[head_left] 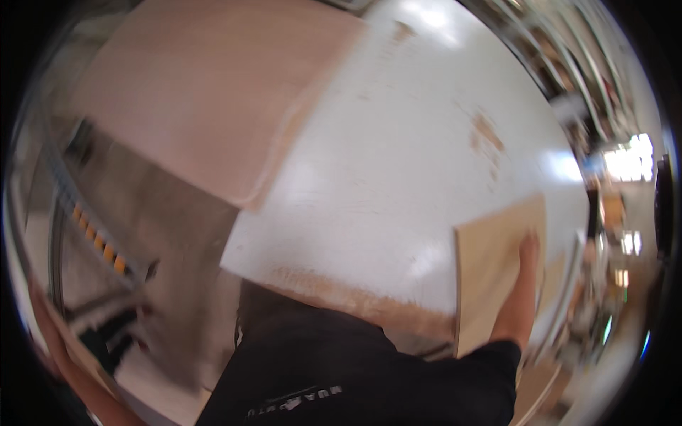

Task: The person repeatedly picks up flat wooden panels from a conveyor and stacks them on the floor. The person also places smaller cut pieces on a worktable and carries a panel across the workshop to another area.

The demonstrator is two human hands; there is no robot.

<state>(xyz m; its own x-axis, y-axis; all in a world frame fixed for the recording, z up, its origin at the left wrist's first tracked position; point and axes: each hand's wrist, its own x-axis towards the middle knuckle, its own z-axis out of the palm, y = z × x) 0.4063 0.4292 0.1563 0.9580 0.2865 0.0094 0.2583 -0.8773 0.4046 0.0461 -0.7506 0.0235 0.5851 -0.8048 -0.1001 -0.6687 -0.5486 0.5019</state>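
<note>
My right hand (529, 245) is on a light wooden panel (490, 284), close to the panel's right edge. Motion smears its fingers, so I cannot see whether they grip the panel or lie on it. The panel is on the right of a large white tabletop (341, 213) and reaches over its near edge. My left forearm (82, 383) stretches out at the lower left rim. At its end my left hand (34, 290) is a blur against the dark border, its fingers not readable.
A large pinkish-brown sheet (227, 92) covers the far left of the tabletop and overhangs it. A metal rail with yellow and black marks (96, 238) stands on the left above a grey floor (177, 284). Cluttered racks (568, 78) line the right.
</note>
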